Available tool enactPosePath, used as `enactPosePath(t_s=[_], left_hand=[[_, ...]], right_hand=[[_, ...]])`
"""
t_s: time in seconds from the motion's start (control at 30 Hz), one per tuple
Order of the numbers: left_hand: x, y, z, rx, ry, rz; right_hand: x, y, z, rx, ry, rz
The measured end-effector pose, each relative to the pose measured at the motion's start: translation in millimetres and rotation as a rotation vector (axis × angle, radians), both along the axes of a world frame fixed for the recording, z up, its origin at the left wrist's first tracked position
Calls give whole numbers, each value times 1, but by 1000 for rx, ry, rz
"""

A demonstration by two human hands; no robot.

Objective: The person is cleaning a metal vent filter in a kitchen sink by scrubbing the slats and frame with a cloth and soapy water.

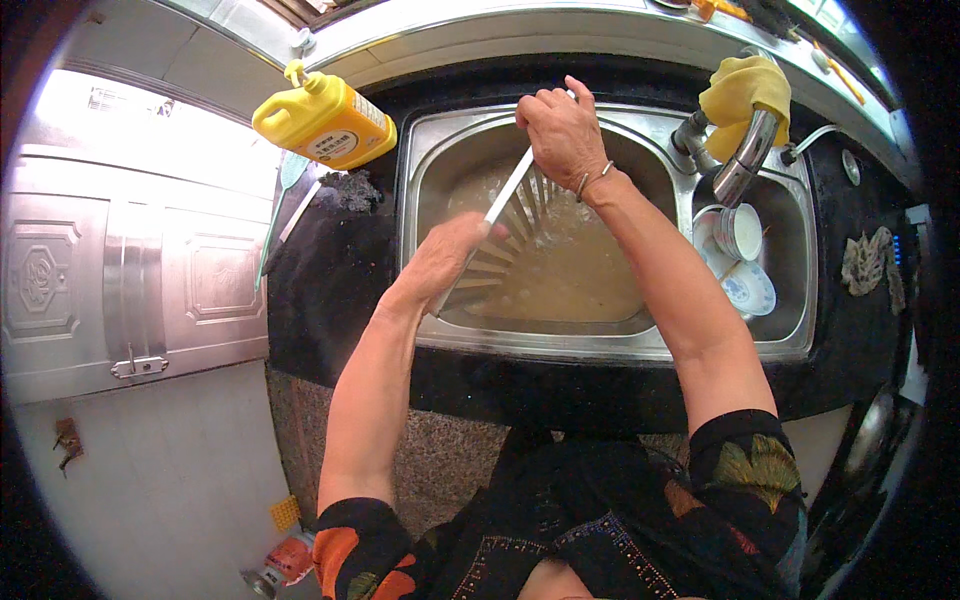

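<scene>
A light-coloured slatted rack (491, 262) stands tilted in the large steel sink basin (536, 337), its slats reaching into cloudy brownish water (585, 277). My left hand (454, 244) grips the rack's near part at its white edge bar, over the basin's left side. Near the basin's back edge my right hand (561, 131) is closed around the far end of the same bar; a metal bangle is on that wrist. What the rack's lower part touches is hidden by the water.
Bowls (742, 232) and a patterned dish (750, 289) lie in the small right basin, under a chrome faucet (746, 157) draped with a yellow cloth (742, 97). A yellow detergent jug (326, 124), a dark scouring pad (352, 191) and a green fly swatter (292, 172) are on the left. A grey rag (866, 262) lies at the right.
</scene>
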State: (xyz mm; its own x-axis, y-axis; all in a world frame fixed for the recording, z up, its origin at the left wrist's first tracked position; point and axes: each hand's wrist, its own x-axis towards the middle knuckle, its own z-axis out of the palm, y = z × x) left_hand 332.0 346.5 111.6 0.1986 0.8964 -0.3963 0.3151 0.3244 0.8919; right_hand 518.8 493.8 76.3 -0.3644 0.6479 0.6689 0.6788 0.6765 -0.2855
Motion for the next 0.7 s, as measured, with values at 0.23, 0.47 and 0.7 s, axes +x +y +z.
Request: enactPosePath(t_s=[0.23,0.47,0.7], left_hand=[[-3,-5,0,19,-39,19],[1,-7,1,24,1,22],[-3,6,-10,-23,19,-36]], right_hand=[[-5,-3,-1,10,10,21],[1,-1,0,-2,-11,0],[-4,-9,-1,16,41,6]])
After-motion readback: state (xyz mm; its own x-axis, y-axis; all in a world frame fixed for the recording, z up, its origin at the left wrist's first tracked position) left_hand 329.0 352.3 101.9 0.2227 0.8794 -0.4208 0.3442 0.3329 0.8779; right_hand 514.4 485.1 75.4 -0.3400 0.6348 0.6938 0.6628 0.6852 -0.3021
